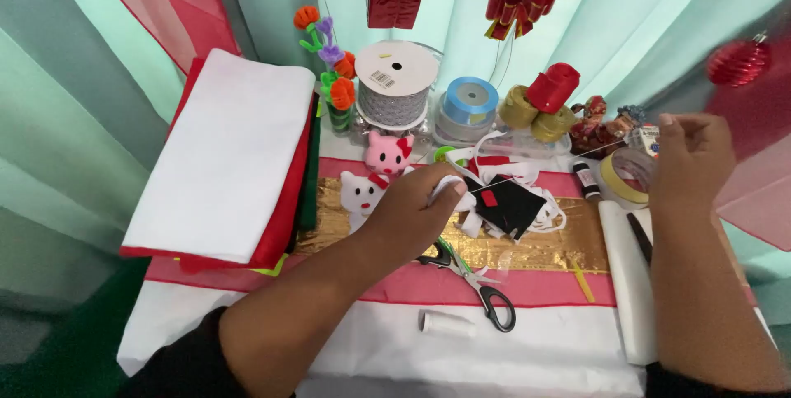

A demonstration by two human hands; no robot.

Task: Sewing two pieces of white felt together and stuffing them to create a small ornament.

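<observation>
**Thread pulled taut over a craft table**

Mint-green curtains back a cluttered craft table (371,348) laid with white, pink and gold cloth. Left hand (416,200) sits mid-table, fingers pressed together, pinching a white fabric piece (449,186). Just right of it, touching: a black felt piece (509,203) with a small red patch. A thin thread (560,163) runs from the pinch up and rightward to the right hand (690,155), raised near the table's right edge, fingertips closed on the thread end; needle too small to tell. Thread's long axis is left-right, slightly rising. Left hand is nearer the fabric. Scissors (478,283) lie just below the left hand, apart from both. 1 white spool (397,81), blue ribbon roll (468,101) and folded felt stack (222,159) sit behind.
</observation>
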